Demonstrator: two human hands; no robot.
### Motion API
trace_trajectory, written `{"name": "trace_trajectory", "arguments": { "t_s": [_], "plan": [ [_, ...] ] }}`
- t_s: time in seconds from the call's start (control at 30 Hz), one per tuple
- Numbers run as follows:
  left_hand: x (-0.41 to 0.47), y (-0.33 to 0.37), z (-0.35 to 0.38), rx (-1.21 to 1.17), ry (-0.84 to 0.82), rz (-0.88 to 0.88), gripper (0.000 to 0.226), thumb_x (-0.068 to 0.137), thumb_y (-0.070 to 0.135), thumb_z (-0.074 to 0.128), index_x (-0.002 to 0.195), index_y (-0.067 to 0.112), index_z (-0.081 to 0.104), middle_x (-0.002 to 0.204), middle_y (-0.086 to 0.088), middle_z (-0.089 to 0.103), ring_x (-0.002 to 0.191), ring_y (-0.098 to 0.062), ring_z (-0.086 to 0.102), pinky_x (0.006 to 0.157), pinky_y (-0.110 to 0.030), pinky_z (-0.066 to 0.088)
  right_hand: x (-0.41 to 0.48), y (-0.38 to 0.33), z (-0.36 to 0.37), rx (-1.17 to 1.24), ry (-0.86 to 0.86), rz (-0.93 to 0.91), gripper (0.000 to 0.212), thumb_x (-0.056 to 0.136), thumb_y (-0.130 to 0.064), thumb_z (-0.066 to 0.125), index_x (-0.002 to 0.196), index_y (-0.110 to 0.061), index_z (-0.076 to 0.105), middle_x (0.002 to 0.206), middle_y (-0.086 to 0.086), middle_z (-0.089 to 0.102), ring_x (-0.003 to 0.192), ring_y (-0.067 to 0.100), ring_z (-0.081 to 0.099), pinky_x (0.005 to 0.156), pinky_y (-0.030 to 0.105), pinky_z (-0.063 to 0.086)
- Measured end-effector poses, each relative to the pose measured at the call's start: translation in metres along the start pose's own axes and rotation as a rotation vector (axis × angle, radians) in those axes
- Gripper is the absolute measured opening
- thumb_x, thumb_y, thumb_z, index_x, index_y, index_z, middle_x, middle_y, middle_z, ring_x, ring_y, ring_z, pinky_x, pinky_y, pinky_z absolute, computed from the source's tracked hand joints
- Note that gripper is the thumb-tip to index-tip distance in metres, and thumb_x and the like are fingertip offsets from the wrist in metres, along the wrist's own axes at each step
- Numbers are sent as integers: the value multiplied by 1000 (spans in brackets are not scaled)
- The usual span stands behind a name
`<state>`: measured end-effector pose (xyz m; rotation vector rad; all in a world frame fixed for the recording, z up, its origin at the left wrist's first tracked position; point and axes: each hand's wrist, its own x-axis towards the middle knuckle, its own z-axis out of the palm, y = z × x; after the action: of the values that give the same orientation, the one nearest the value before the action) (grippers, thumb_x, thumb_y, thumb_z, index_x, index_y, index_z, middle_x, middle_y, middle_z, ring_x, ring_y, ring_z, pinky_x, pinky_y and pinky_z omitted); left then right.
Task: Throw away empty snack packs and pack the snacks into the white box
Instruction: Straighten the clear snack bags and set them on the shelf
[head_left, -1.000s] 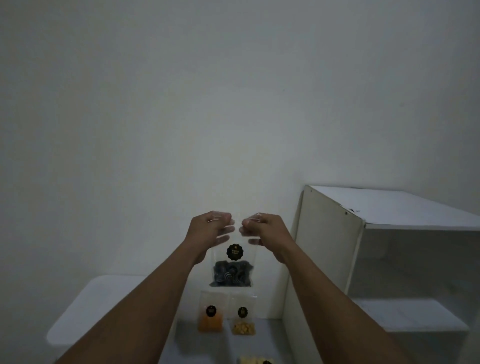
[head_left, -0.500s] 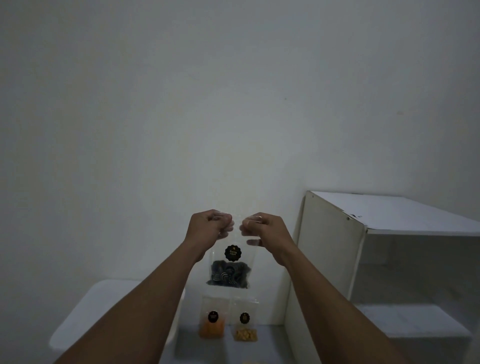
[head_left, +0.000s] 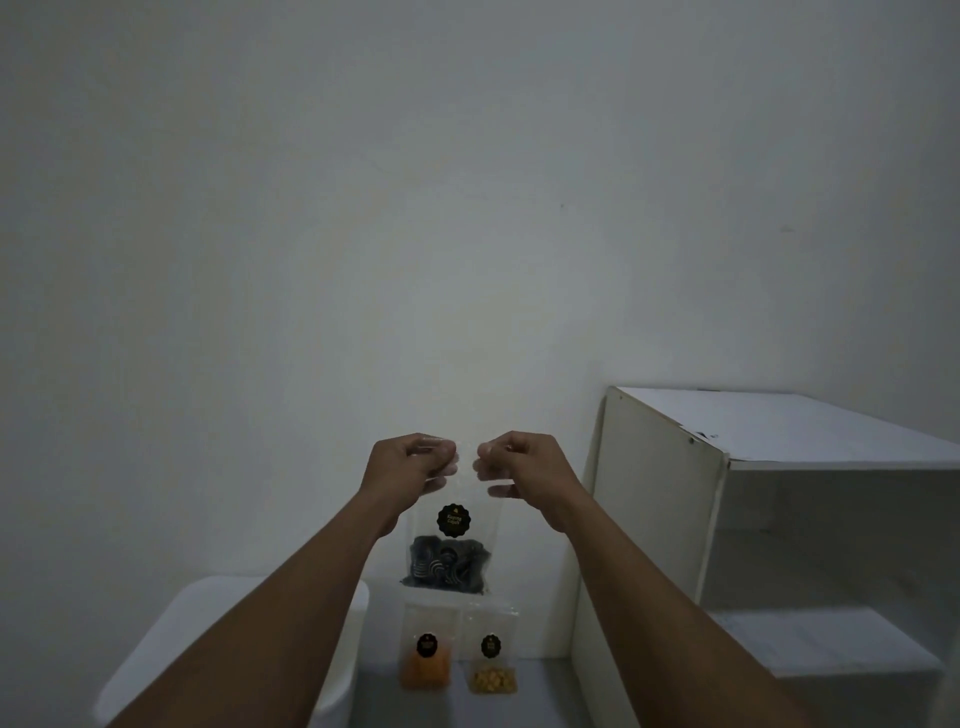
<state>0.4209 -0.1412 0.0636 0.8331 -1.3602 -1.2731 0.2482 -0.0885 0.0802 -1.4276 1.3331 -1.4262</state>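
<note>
L hand (head_left: 410, 470) + R hand (head_left: 527, 470): each grip clamped on top edge of dark snack pack (head_left: 448, 558), up in air over tabletop (head_left: 540, 691) back edge. Since 1 s ago hands tiny bit more apart, prob pulling top open. Snacks inside, so not trash.

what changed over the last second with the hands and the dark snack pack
Hardly anything. The left hand and right hand still pinch the top of the clear pack of dark snacks, held up before the wall; nothing was let go. Only the view tipped up a little. The orange pack and yellow pack stand below as before.
</note>
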Motion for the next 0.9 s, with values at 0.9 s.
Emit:
{"name": "trace_trajectory", "arguments": {
  "t_s": [0.9],
  "plan": [
    [29,11,14,-41,-24,5,23,88,17,72,100,-2,71,94,-15,75,82,-20,73,70,-29,59,22,-6,-19,-42,99,-94,6,89,-6,66,88,-2,71,87,16,75,75,18,70,74,36,59]
  ]
}}
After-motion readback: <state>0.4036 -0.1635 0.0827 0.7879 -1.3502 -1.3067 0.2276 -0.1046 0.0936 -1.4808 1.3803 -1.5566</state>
